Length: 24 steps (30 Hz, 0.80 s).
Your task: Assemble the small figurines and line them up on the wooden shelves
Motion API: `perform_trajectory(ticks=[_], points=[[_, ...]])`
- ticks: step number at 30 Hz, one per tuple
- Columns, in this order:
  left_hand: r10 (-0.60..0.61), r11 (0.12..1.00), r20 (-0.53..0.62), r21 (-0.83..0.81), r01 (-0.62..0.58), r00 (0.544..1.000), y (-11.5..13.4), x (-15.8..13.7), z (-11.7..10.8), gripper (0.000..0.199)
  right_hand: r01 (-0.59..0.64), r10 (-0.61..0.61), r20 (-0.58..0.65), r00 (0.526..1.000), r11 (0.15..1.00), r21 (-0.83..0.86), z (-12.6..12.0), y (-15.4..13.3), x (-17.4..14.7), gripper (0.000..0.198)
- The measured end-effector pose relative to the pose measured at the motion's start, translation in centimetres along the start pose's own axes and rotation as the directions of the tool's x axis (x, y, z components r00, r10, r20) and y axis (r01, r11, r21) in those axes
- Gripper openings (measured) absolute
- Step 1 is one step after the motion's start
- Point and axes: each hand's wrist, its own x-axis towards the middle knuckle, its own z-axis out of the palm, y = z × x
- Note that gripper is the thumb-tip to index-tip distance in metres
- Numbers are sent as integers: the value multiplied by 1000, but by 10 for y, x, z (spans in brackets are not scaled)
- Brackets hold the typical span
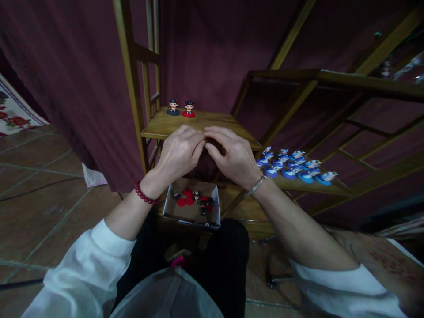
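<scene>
My left hand (183, 148) and my right hand (232, 152) meet at the fingertips in front of a wooden shelf board (208, 121). Both have curled fingers with thumbs drawn in, and whatever lies between them, if anything, is hidden. On the board behind stand two small figurines with dark hair buns, one on a dark base (173, 107) and one on a red base (188, 109). Below my hands, an open cardboard box (185, 214) holds red round bases (186, 198) and several dark-haired figurine pieces (206, 204).
Several blue and white figurines (291, 167) stand in rows on a lower shelf at right. The wooden rack's upright post (127, 79) rises at left, before a dark red curtain (82, 88). Cables cross the tiled floor (43, 207). A chair leg (273, 278) shows below right.
</scene>
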Motion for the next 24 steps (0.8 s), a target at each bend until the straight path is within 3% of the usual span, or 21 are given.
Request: perform_trajectory(ticks=[12,18,24], points=[[-11,996,-136,-87,-1,991,14,-27,12,27,-27,27,-14,1000,999,-28,3,-19,-28,32],[-39,989,-93,-149,24,995,18,-43,24,24,-70,70,-24,997,997,19,12,-18,-50,33],[-97,978,44,-182,103,994,18,-66,45,24,-171,169,53,984,984,39,30,-14,-74,31]])
